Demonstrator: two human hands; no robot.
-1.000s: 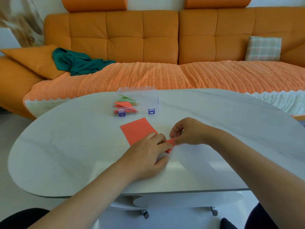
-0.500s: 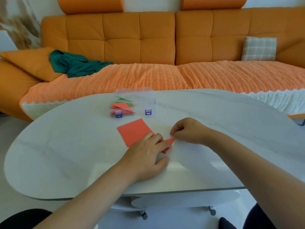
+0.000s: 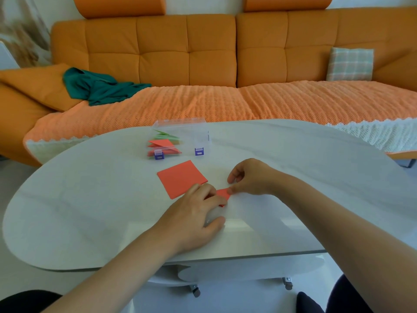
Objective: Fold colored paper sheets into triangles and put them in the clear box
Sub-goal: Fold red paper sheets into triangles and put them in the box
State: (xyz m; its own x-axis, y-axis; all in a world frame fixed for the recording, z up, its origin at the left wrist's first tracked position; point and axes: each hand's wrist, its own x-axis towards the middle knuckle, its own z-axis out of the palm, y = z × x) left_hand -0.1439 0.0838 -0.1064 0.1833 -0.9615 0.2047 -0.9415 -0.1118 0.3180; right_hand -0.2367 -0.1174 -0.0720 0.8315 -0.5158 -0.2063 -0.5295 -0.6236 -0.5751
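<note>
Both hands work light, limp, probably crease-prone paper: left hand presses it flat, fingers nearly straight; right hand pinches a corner, likely the best hold.

- Left hand lies palm down, fingers stretched flat, thumb spread wide, forearm reaching in from lower left.
- Right hand is curled, thumb and forefinger pinching the corner of a small folded red paper piece, forearm angling in from lower right.

One left hand, one right hand, one clear box, two purple clips, one flat red sheet, one folded red piece.
</note>
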